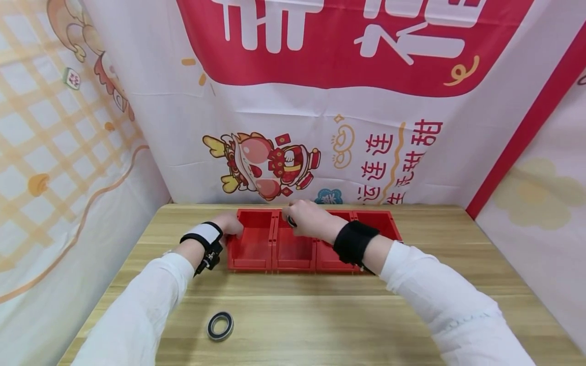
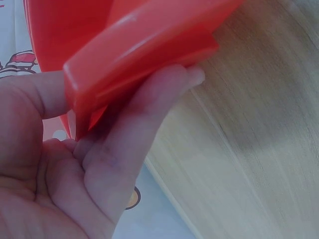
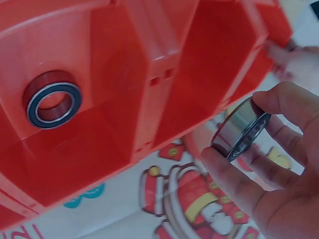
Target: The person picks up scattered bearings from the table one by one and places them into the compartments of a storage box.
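Red Chinese characters are printed on the backdrop (image 1: 393,152), but they are not read with certainty. A metal ring (image 3: 240,129) is pinched between thumb and fingers of the right hand (image 1: 308,219) above the row of four red bins (image 1: 293,251). The leftmost bin's wall is gripped by the left hand (image 1: 229,224); three rings are counted: one held, one inside a bin (image 3: 53,102), one on the desk (image 1: 220,326).

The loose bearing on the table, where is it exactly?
In the head view the loose bearing lies flat on the wooden table, near the front edge, left of centre beside the left sleeve.

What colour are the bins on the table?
Red; the bins show best in the head view.
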`<state>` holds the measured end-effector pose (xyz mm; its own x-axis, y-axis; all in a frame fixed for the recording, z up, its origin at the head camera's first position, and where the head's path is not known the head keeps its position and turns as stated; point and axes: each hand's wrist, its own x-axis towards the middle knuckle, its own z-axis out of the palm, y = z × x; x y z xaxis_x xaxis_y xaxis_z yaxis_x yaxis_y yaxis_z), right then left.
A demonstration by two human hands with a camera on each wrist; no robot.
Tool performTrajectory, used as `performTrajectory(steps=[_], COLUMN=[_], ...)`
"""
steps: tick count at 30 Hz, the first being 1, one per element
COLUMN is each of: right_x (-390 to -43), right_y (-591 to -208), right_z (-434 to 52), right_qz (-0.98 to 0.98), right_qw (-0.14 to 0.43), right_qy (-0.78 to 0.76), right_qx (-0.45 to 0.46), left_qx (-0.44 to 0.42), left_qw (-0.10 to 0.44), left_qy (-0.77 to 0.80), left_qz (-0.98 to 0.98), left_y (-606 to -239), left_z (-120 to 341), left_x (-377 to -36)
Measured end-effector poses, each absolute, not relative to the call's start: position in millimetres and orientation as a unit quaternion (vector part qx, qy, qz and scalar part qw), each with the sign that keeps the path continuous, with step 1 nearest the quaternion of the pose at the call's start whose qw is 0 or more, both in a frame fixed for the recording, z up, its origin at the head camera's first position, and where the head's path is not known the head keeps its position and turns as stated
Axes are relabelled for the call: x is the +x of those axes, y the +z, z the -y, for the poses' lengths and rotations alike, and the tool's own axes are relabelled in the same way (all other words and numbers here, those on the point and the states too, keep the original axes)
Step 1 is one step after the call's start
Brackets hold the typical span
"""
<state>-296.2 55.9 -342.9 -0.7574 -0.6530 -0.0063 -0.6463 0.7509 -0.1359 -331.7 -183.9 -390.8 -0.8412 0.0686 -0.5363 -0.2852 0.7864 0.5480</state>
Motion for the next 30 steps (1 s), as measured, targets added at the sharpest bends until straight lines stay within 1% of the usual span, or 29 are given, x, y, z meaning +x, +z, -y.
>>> performTrajectory(steps=[5, 14, 16, 20, 24, 30], right_x=[-314, -329, -330, -327, -321, -315], right_y=[-361, -396, -403, -415, -419, -423], right_z=[-56, -49, -45, -37, -32, -31], right_qz=[-0.946, -0.943, -0.944, -0.947, -0.951, -0.957], right_qw=[0.041, 0.044, 0.047, 0.071, 0.092, 0.099], right_qy=[-0.077, -0.072, -0.066, -0.058, -0.062, -0.069], right_qx=[-0.313, -0.322, -0.321, -0.308, -0.287, -0.265], left_qx=[-0.057, -0.067, -0.064, -0.048, -0.041, -0.041], left_qw=[0.269, 0.273, 0.271, 0.267, 0.267, 0.269], left_qy=[0.314, 0.322, 0.322, 0.309, 0.305, 0.304], left_qz=[-0.909, -0.904, -0.905, -0.912, -0.913, -0.913], left_y=[-395, -390, -389, -387, -386, -387], left_z=[186, 185, 185, 185, 185, 184], left_x=[-336, -334, -333, -331, -329, -329])
